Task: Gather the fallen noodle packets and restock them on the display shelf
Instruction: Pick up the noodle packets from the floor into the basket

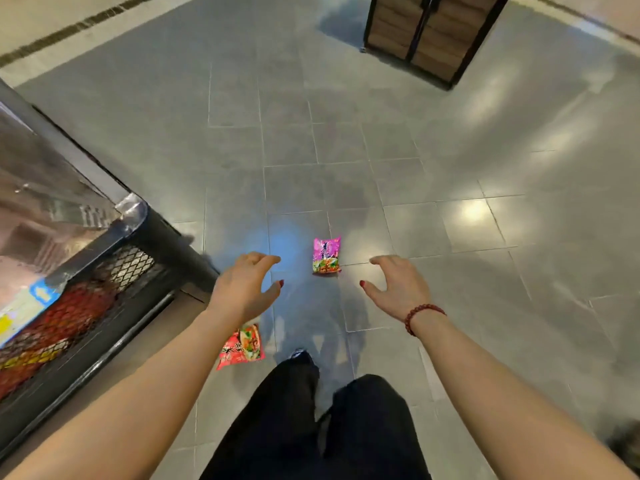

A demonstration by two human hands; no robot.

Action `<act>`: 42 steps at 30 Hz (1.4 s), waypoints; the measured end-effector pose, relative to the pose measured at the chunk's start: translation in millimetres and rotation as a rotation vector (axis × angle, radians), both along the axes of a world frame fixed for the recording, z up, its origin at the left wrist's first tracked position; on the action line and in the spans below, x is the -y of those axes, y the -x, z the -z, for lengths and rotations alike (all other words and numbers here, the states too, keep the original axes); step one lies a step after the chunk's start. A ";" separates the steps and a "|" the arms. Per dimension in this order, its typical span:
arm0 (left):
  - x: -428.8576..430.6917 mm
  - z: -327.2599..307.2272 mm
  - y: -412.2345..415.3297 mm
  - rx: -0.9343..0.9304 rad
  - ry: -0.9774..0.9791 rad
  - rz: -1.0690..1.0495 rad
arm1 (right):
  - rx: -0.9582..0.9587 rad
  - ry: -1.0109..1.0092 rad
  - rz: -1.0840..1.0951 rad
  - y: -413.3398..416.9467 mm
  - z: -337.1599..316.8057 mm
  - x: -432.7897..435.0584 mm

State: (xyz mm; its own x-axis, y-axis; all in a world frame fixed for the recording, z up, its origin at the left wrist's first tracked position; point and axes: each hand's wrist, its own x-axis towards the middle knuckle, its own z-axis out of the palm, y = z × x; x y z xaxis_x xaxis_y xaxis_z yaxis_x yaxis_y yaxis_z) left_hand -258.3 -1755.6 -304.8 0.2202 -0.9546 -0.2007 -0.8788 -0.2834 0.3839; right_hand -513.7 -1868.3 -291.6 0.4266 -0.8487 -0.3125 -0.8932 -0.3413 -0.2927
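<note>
A pink noodle packet [326,255] lies flat on the grey tiled floor, between and just beyond my two hands. A red noodle packet [242,347] lies closer to me, partly hidden under my left forearm. My left hand [244,285] hovers above the floor with its fingers loosely curved and holds nothing. My right hand [398,284], with a red bead bracelet on its wrist, hovers the same way to the right of the pink packet, also with nothing in it. The display shelf [86,271] with a black mesh front stands at the left and holds red and yellow packets.
My black trouser legs and one shoe [303,356] stand just behind the red packet. A dark-framed wooden cabinet [429,32] stands far ahead on the right. Open tiled floor [450,168] spreads ahead and to the right.
</note>
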 end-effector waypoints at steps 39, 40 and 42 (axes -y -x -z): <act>82.5 576.6 23.0 -0.220 -0.222 -1.070 | 0.119 -0.594 0.598 -118.2 679.8 277.8; 70.6 585.3 25.2 -0.229 -0.212 -1.090 | 0.155 -0.557 0.582 -112.3 701.7 276.4; 46.4 597.3 29.0 -0.249 -0.220 -1.128 | 0.244 -0.510 0.561 -94.2 755.9 287.1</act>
State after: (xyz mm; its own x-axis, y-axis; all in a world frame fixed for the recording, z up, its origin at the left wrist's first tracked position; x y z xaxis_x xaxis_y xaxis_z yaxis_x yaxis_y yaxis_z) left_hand -287.3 -1802.0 -902.1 0.8499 -0.1838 -0.4938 0.0046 -0.9346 0.3558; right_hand -419.5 -2155.4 -1047.5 0.0849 -0.7345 -0.6733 -0.7827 0.3690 -0.5012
